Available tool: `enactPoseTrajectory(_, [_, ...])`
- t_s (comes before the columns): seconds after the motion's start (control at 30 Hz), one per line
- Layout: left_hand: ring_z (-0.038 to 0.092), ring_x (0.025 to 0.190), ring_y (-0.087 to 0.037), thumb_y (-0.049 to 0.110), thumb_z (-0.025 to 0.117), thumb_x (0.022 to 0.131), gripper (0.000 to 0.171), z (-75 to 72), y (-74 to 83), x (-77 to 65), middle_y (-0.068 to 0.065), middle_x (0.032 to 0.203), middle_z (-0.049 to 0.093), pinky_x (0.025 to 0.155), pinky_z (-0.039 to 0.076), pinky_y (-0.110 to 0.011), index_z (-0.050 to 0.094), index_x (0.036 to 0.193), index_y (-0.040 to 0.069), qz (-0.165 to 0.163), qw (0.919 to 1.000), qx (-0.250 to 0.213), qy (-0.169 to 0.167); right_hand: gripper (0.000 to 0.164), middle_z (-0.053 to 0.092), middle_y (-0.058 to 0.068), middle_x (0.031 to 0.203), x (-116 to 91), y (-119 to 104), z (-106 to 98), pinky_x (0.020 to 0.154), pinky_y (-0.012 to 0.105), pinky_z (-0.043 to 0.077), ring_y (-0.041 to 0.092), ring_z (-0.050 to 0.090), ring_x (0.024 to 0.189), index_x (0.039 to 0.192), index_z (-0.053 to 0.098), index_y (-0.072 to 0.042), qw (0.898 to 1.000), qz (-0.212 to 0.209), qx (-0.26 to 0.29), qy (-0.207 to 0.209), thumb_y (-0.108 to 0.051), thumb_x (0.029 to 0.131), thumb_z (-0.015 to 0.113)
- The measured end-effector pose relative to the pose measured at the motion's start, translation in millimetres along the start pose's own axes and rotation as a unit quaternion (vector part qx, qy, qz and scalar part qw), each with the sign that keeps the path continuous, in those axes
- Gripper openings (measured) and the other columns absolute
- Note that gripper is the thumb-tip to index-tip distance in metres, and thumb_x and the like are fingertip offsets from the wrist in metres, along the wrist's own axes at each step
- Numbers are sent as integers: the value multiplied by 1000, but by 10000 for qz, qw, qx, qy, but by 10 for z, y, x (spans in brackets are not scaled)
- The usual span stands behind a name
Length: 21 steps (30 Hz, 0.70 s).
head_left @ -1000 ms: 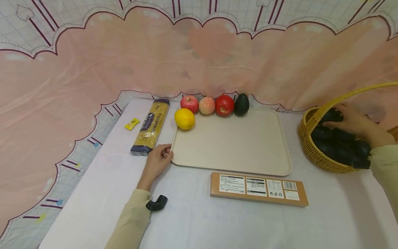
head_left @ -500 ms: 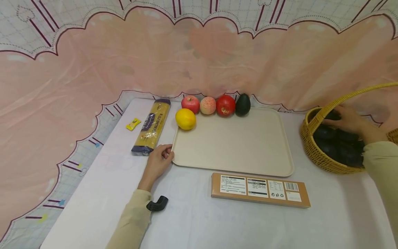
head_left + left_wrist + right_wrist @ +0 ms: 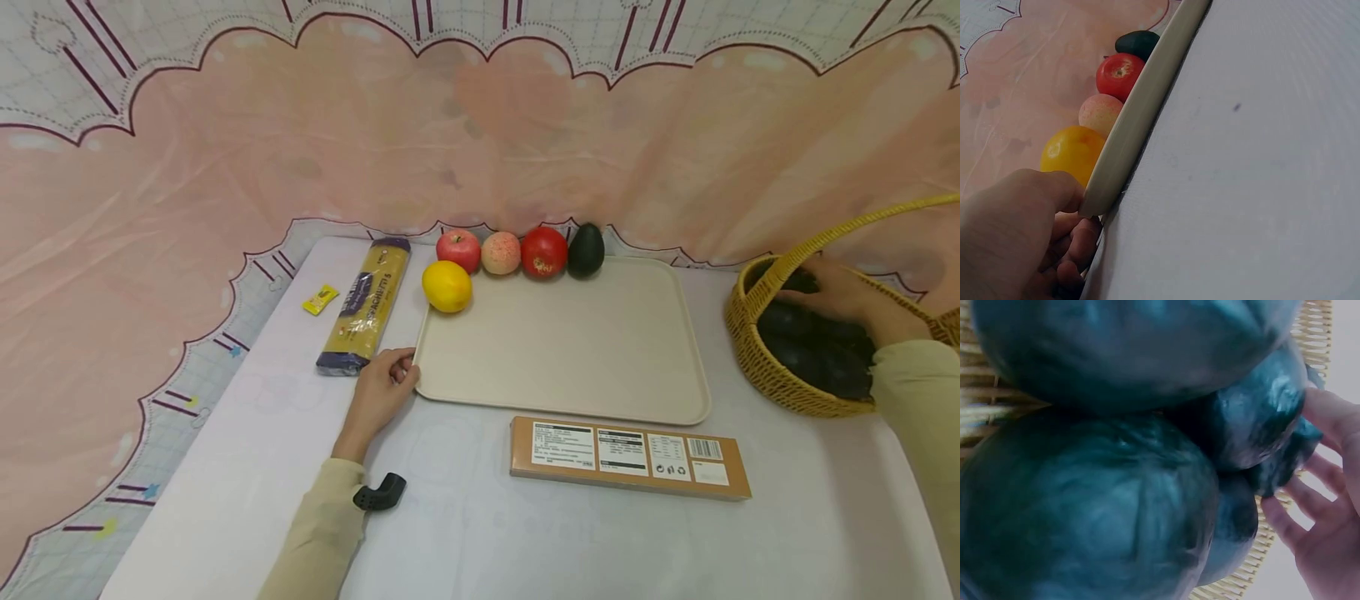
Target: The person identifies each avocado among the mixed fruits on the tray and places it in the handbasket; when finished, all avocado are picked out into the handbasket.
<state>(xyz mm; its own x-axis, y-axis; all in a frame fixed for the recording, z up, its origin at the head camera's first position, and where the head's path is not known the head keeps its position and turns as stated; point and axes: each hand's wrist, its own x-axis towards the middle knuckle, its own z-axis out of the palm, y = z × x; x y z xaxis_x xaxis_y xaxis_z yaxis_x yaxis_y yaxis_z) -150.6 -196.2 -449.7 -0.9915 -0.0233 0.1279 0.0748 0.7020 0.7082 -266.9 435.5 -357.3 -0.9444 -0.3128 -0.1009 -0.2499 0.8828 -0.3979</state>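
Note:
My left hand [image 3: 381, 390] pinches the left rim of a beige tray [image 3: 562, 350]; in the left wrist view the thumb presses the tray edge [image 3: 1129, 119] and the fingers curl below it. My right hand [image 3: 840, 292] reaches into a wicker basket [image 3: 765, 367] heaped with dark green avocados [image 3: 810, 354]. In the right wrist view its thumb and fingers [image 3: 1279, 519] close around an avocado [image 3: 1288, 456] at the far side of the pile. A lemon [image 3: 447, 287], an apple [image 3: 458, 250], a peach [image 3: 501, 253], a pomegranate [image 3: 543, 252] and a single avocado [image 3: 586, 251] line the tray's back edge.
A spaghetti packet [image 3: 365, 308] lies left of the tray, with a small yellow sweet [image 3: 320, 299] beside it. In front of the tray is a long brown box [image 3: 630, 457] with printed labels. The basket's tall handle [image 3: 847, 229] arches over the right hand.
My right hand has shifted slightly and settled lower into the basket among the avocados. My left hand stays on the tray rim.

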Motion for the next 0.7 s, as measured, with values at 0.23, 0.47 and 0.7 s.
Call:
enactPoseTrajectory(0.23, [49,73,-15,16,60,87,32,-13,27,-8,-5,86,59,69,39,-27,64,116,3,-14,10000,-6,-26,52,34,37,136,-127,-88,-21,91,66,29,59,34,118,135,37,6,9995,-73,307,84,-16,93,58])
enactPoseTrajectory(0.47, [49,74,-16,17,59,88,32,-17,38,-11,-5,87,58,70,39,-28,64,117,3,-28,10000,18,-41,61,30,39,138,-312,-210,-87,92,65,28,57,31,121,140,26,9,9976,417,544,-95,-28,98,48])
enactPoseTrajectory(0.7, [49,74,-15,17,59,88,33,-9,38,-19,-5,87,58,70,39,-28,64,117,4,-43,10000,12,-63,54,45,32,130,-471,-271,-54,82,17,36,4,47,105,138,37,6,9971,243,417,587,-25,96,52])
